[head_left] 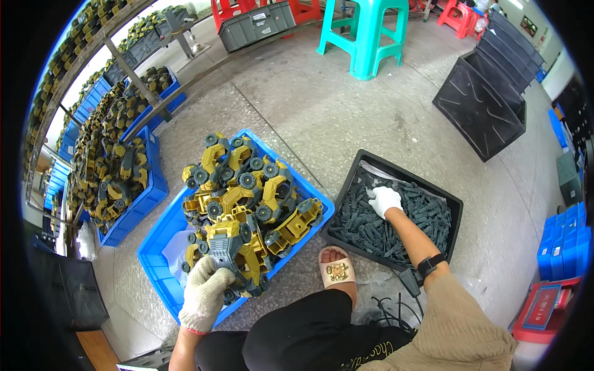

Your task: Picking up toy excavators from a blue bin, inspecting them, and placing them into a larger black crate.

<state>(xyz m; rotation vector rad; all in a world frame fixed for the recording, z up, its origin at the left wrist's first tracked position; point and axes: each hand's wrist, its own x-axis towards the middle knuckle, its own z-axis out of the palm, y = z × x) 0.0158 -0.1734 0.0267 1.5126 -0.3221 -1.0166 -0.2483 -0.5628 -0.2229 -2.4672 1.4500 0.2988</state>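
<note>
My left hand [204, 294], in a knit work glove, grips a yellow and grey toy truck [228, 246] at the near end of a blue crate [159, 244] piled with several more such toy trucks. My right hand [384, 200], in a white glove, reaches into a black tray [366, 162] filled with small dark grey plastic parts [421, 216]; its fingers rest on the pile. Whether it holds a part I cannot tell. A black band sits on my right wrist.
More blue crates of toy trucks [124, 179] line the left side under a metal rack. Stacked black trays [482, 102] stand at the right, a teal stool [368, 31] at the back, blue bins [563, 247] far right. My sandalled foot [337, 269] lies between crate and tray.
</note>
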